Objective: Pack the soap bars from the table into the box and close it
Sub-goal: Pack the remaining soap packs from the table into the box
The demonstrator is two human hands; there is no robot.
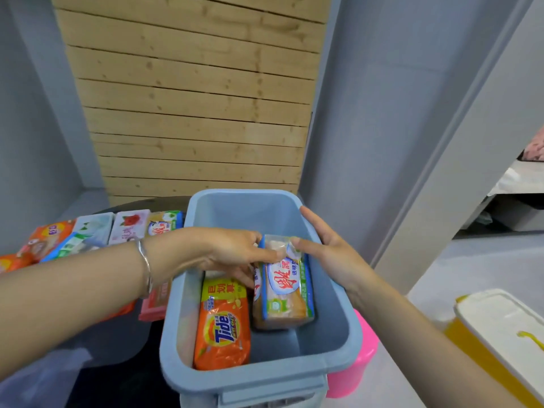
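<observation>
A blue plastic box [176,343] stands open in front of me on a dark table. Inside lie an orange Tide soap bar [222,334] at the left and a blue-and-white wrapped soap bar [287,293] in the middle. My left hand [232,254] reaches into the box and grips the far end of that blue-and-white bar. My right hand [326,251] rests on the box's right rim, with its thumb touching the same bar's far end. Several more wrapped soap bars [129,226] lie on the table to the left of the box.
A pink container [362,357] sits against the box's right side. At the lower right is a yellow tub with a white lid [506,322]. A wooden plank wall stands behind the table. A red soap pack [154,304] lies under my left wrist.
</observation>
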